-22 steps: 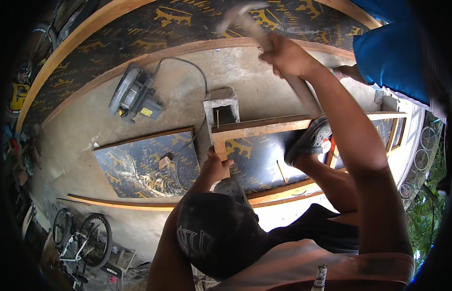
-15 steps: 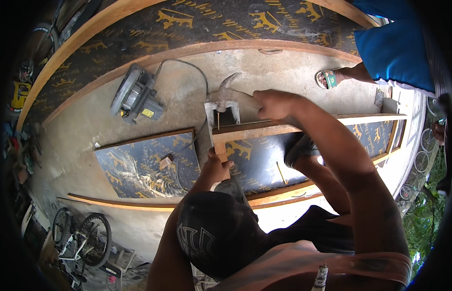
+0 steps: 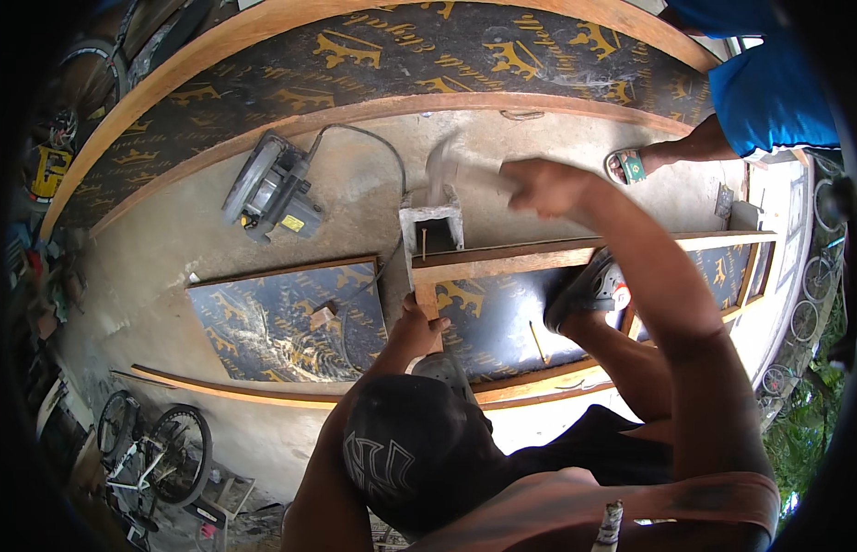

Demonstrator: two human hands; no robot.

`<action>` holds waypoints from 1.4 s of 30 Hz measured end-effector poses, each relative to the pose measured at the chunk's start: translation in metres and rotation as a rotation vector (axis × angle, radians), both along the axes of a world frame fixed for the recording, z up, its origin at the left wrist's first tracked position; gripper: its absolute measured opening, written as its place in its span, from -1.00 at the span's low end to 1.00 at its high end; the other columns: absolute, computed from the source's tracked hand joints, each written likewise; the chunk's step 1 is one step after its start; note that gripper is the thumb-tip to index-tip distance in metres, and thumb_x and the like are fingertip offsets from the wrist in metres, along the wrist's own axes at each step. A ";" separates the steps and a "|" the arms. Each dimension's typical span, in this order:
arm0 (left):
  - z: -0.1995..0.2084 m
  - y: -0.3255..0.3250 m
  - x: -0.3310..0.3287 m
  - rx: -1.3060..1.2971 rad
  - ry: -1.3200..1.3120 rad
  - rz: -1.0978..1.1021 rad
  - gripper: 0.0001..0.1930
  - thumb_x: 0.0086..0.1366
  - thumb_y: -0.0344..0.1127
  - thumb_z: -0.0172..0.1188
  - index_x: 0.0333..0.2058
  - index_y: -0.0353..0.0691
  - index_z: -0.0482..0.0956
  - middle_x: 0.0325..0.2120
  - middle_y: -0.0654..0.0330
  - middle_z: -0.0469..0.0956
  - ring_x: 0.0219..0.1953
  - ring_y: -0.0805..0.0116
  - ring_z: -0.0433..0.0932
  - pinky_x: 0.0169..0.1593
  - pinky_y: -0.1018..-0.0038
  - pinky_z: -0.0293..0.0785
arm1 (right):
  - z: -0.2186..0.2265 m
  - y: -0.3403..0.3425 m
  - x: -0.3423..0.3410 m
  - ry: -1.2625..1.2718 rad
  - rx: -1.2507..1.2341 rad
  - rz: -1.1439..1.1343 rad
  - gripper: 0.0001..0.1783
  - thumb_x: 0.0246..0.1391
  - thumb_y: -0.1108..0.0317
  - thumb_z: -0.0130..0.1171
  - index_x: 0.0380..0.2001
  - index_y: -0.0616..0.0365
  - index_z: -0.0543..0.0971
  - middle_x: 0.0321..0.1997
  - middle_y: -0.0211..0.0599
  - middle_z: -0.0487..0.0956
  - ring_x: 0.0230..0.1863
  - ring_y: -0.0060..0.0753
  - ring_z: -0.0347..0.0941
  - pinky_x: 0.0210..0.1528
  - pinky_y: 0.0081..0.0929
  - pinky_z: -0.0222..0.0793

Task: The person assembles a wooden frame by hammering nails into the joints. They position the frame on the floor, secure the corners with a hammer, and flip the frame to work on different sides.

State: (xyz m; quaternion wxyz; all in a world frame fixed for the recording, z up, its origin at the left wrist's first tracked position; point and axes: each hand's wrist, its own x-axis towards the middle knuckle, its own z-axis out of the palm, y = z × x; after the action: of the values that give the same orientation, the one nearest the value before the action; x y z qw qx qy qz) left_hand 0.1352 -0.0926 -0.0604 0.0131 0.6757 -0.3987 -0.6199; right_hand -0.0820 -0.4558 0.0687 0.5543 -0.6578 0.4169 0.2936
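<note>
Neither of my own hands shows. Below me crouches a co-worker in a black cap (image 3: 405, 455). The co-worker's right hand (image 3: 550, 189) grips a claw hammer (image 3: 484, 178), blurred by motion, its head over a grey, hollow, square-edged block (image 3: 433, 212). A nail (image 3: 424, 242) stands upright at the near end of a long wooden frame (image 3: 511, 259) backed with a dark printed panel. The co-worker's left hand (image 3: 419, 329) holds that end's corner, and one shod foot (image 3: 585, 293) rests on the panel. A whitish, cigarette-like stick (image 3: 610, 526) juts up at the lower edge.
A circular saw (image 3: 277, 193) with its cord lies on the concrete floor, near a cut panel (image 3: 281, 322) bearing a small wood block (image 3: 323, 316). A larger framed panel (image 3: 401, 60) spans the back. Another person's sandalled foot (image 3: 628, 166) stands right; a bicycle (image 3: 162, 455) lies lower left.
The co-worker's right hand and hammer have lifted slightly away from the frame and right, uncovering more of the shod foot. The whole view has shifted slightly. The left hand keeps its hold.
</note>
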 end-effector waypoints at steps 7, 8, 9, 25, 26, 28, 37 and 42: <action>0.006 -0.015 -0.013 0.064 -0.044 -0.043 -0.09 0.34 -0.07 0.41 0.31 -0.51 -0.01 0.04 -0.32 0.56 0.11 -0.26 0.61 0.12 0.12 0.54 | -0.033 0.012 0.003 -0.212 -0.245 -0.987 -0.58 0.24 0.35 0.23 0.06 0.32 0.40 -0.28 -0.06 0.63 -0.47 -0.29 0.61 -0.34 -0.22 0.63; 0.007 -0.014 -0.010 0.065 -0.063 -0.058 -0.09 0.34 -0.07 0.41 0.31 -0.51 -0.01 0.04 -0.32 0.56 0.11 -0.25 0.61 0.12 0.13 0.54 | -0.029 0.033 0.007 -0.094 -0.263 -0.305 -0.44 0.23 0.27 0.24 0.23 0.23 0.37 -0.10 -0.04 0.64 -0.33 -0.23 0.62 -0.11 -0.13 0.56; 0.009 -0.012 -0.006 0.063 -0.038 -0.023 -0.08 0.34 -0.04 0.40 0.31 -0.51 -0.02 0.07 -0.36 0.53 0.12 -0.27 0.60 0.12 0.09 0.54 | -0.026 0.034 0.008 -0.008 -0.231 -0.029 -0.39 0.22 0.24 0.25 0.29 0.18 0.37 -0.03 -0.03 0.64 -0.27 -0.21 0.63 -0.02 -0.09 0.53; 0.002 -0.002 -0.002 0.013 -0.006 -0.026 -0.08 0.36 0.00 0.36 0.32 -0.43 -0.07 0.18 -0.40 0.40 0.13 -0.34 0.56 0.12 0.00 0.54 | -0.014 0.030 -0.011 0.008 -0.072 -0.167 -0.64 0.22 0.30 0.23 0.02 0.19 0.45 -0.39 -0.17 0.56 -0.51 -0.35 0.54 -0.28 -0.23 0.51; 0.000 -0.006 -0.003 0.018 -0.005 -0.027 -0.08 0.36 0.00 0.36 0.32 -0.43 -0.07 0.18 -0.40 0.40 0.13 -0.34 0.57 0.12 0.00 0.54 | -0.002 0.015 -0.011 -0.028 -0.141 -0.325 -0.68 0.24 0.30 0.24 -0.06 0.22 0.43 -0.45 -0.25 0.52 -0.54 -0.40 0.51 -0.39 -0.31 0.50; 0.002 -0.008 -0.004 0.004 -0.003 -0.036 -0.08 0.36 0.01 0.36 0.32 -0.43 -0.07 0.18 -0.41 0.40 0.12 -0.35 0.57 0.11 0.00 0.54 | -0.015 -0.004 -0.016 -0.156 -0.256 -0.710 -0.71 0.28 0.30 0.23 -0.10 0.24 0.42 -0.44 -0.26 0.52 -0.57 -0.44 0.49 -0.48 -0.36 0.47; 0.002 -0.004 -0.004 -0.039 -0.038 -0.017 -0.06 0.32 -0.08 0.42 0.32 -0.53 -0.03 0.08 -0.37 0.51 0.12 -0.25 0.61 0.13 0.11 0.53 | -0.002 0.021 0.000 -0.015 -0.045 -0.010 -0.60 0.22 0.26 0.22 0.05 0.22 0.49 -0.19 0.00 0.64 -0.25 -0.16 0.63 -0.10 -0.12 0.54; 0.003 -0.008 -0.012 -0.014 -0.028 -0.006 -0.06 0.32 -0.09 0.42 0.32 -0.54 -0.04 0.07 -0.38 0.51 0.10 -0.26 0.62 0.12 0.11 0.54 | -0.017 -0.012 0.007 -0.401 -0.438 -1.144 -0.72 0.28 0.31 0.21 -0.13 0.25 0.39 -0.51 -0.22 0.56 -0.61 -0.42 0.51 -0.58 -0.40 0.48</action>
State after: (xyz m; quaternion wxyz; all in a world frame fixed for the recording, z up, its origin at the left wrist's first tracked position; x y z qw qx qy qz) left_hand 0.1234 -0.1002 -0.0570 0.0104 0.6829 -0.4052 -0.6078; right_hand -0.0750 -0.4676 0.0522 0.5432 -0.4714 0.6406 -0.2689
